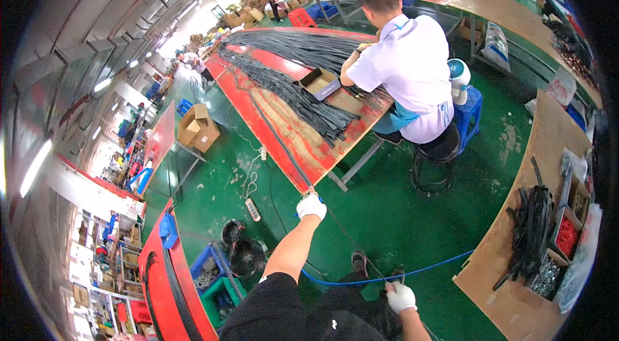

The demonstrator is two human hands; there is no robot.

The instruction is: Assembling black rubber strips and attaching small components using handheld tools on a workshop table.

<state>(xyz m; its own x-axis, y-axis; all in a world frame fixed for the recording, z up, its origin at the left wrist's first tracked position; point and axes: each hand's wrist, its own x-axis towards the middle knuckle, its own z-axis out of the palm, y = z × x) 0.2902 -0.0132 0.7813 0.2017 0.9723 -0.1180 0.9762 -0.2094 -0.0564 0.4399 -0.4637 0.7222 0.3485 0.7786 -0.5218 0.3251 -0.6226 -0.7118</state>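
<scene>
My left hand (311, 206), in a white glove, is closed at the near corner of the red-topped table (282, 158). A long dark strip (275, 129) runs along the table's left edge to its fingers. From there a thin dark line (351, 238) hangs over the floor to my right hand (401, 296). That hand, also gloved in white, is low by my feet and closed around the thin end. Thick bundles of black strips (290, 93) lie along the tabletop, with an open cardboard box (320, 84) among them. What lies inside each fist is hidden.
A person (412, 57) sits on a stool at the table's right side. A blue hose (393, 278) crosses in front of my legs. A power strip (252, 209) with its cord lies on the green floor. Benches with black strips (534, 228) and blue and green crates (222, 302) flank me.
</scene>
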